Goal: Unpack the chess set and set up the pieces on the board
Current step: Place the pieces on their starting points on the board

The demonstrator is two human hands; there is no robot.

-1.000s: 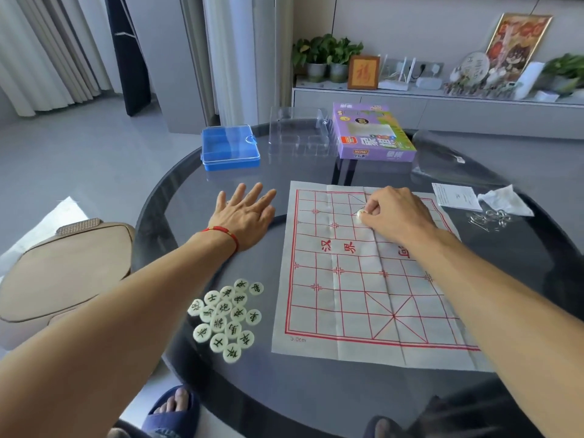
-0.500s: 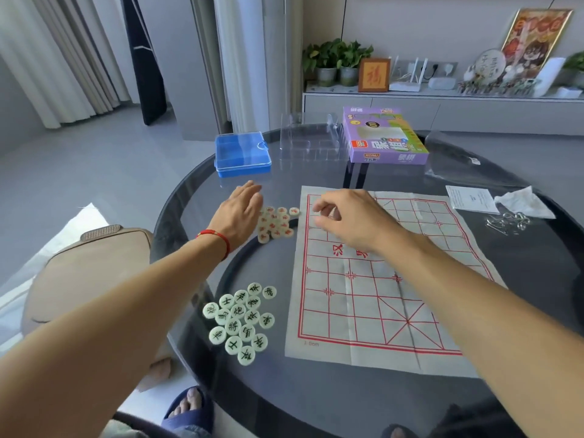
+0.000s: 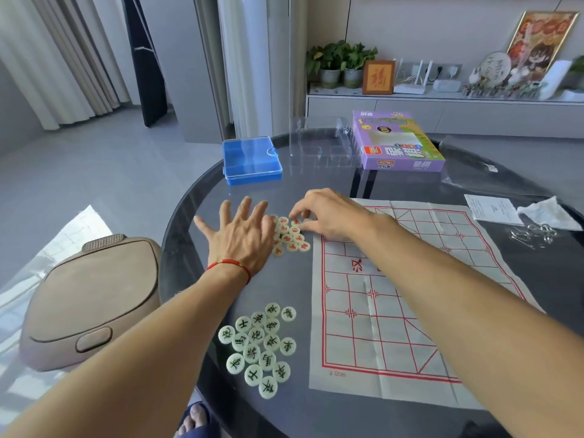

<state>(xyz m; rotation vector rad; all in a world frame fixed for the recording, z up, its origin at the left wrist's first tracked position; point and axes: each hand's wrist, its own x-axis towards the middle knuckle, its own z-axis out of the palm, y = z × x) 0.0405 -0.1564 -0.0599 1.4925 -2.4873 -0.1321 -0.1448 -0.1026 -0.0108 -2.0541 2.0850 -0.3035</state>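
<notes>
Lying between left hand (image 3: pixel 240 238) and right hand (image 3: pixel 328 216): red pieces (image 3: pixel 290 235), seemingly touched.

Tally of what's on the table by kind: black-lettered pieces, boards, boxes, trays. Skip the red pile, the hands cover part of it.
black-lettered pieces: 16
cloth board: 1
blue box: 1
purple box: 1
clear tray: 1
Total: 20
</notes>
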